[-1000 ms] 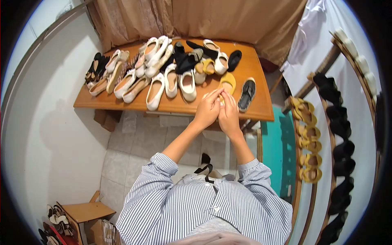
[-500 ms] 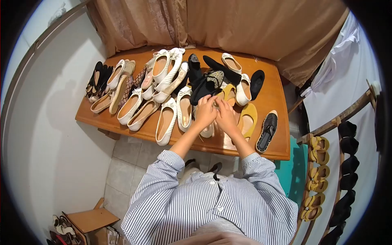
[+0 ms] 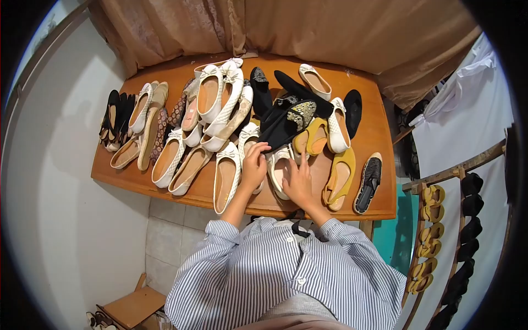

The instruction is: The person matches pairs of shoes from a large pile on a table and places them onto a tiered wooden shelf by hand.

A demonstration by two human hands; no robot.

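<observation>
Both hands have parted since a second ago, when their fingertips met in front of the yellow shoe [image 3: 340, 179]. The left hand [image 3: 254, 168] now lies on the heel end of a white flat [image 3: 248, 136], fingers bent over its edge; whether it grips cannot be told. The right hand [image 3: 298, 181] rests open, fingers spread, on a second flat [image 3: 276, 170] just beside the first. Both flats sit at the near edge of the worktop [image 3: 379, 137], between a bow flat [image 3: 225, 176] on the left and the yellow shoe on the right. A black slip-on [image 3: 369, 177] lies beyond the yellow one. Black shoes [image 3: 283, 121] are heaped just behind the hands.
</observation>
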